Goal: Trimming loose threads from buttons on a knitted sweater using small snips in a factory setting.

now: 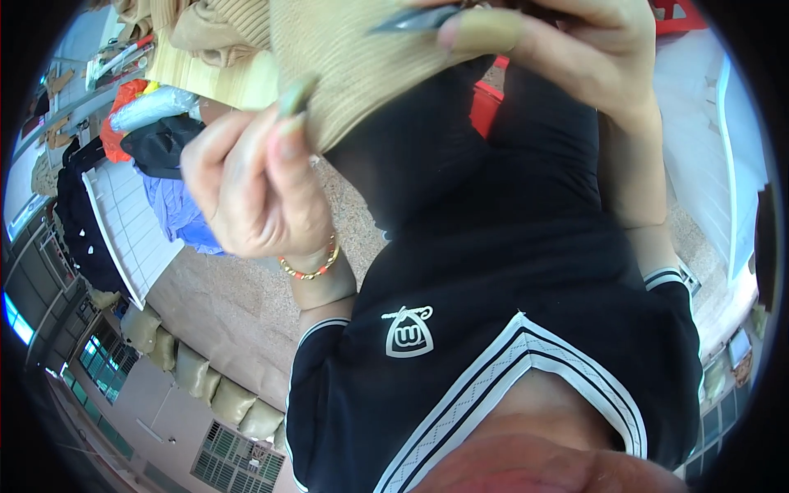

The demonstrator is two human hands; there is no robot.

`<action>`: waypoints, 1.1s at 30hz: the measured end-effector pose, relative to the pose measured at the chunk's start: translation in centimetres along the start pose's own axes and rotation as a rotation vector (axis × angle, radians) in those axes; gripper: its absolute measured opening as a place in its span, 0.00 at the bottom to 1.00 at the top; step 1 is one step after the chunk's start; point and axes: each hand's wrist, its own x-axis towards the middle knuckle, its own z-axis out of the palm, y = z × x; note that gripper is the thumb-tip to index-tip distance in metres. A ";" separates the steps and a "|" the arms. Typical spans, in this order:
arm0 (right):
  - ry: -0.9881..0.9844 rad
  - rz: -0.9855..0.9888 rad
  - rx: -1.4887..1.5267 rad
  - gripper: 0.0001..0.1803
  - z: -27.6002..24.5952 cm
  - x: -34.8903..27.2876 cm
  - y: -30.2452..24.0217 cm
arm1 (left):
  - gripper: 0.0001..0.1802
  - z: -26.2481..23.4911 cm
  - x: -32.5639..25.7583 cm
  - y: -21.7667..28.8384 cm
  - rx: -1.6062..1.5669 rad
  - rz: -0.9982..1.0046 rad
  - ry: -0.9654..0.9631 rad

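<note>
A tan ribbed knit piece [353, 66] hangs across my lap at the top of the view, its lower edge against my dark trousers. My left hand [263, 177] is closed in a pinch at the knit's left edge, with a pale covering on one fingertip. At the upper right, my right hand [575, 53] grips small thread snips [415, 18], their pointed dark blades lying over the knit. Tan tape wraps a digit of that hand. The snips' handle is hidden in the fingers, and motion blurs both hands slightly.
More tan knitwear [222, 31] lies heaped on a pale wooden board [215, 78] at upper left. Beside it are a black bag [163, 144], purple-blue plastic [177, 201] and a white rack [123, 222]. Stuffed sacks [234, 400] line the wall. Something red [486, 107] shows between my legs.
</note>
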 end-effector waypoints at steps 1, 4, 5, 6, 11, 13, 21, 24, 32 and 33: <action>0.126 -0.131 0.317 0.15 0.7 -1.2 3.1 | 0.13 -0.6 -1.0 -0.2 -0.019 -0.042 0.045; 0.034 -0.075 -0.255 0.18 -2.4 -1.1 0.6 | 0.12 -1.7 -1.9 -1.9 -0.007 -0.009 0.070; 0.073 0.079 -0.184 0.19 -2.0 -1.0 -1.0 | 0.12 -2.1 -2.5 -2.4 0.006 -0.030 0.094; 0.073 0.078 -0.178 0.19 -2.0 -1.3 -0.8 | 0.11 -2.7 -3.0 -3.2 0.020 -0.020 0.079; 0.062 0.197 -0.232 0.20 -2.3 -2.8 -0.5 | 0.07 -2.9 -3.1 -3.6 0.066 -0.167 -0.050; 0.052 0.184 -0.211 0.20 -2.1 -2.9 -0.2 | 0.10 -1.6 -2.6 -2.9 -0.051 -0.227 0.014; 0.039 0.170 -0.230 0.21 -1.0 -2.6 0.2 | 0.18 0.0 1.0 1.3 -0.082 0.004 -0.200; 0.027 0.181 -0.232 0.20 -0.8 -2.5 -0.2 | 0.20 0.5 1.4 1.7 -0.082 -0.016 -0.227; -0.050 0.123 -0.210 0.20 -0.3 -1.1 -0.3 | 0.07 0.6 0.7 1.1 -0.105 -0.087 -0.087; -0.091 0.106 -0.247 0.19 -0.3 -0.9 -0.4 | 0.06 0.7 0.6 0.9 -0.104 -0.087 -0.044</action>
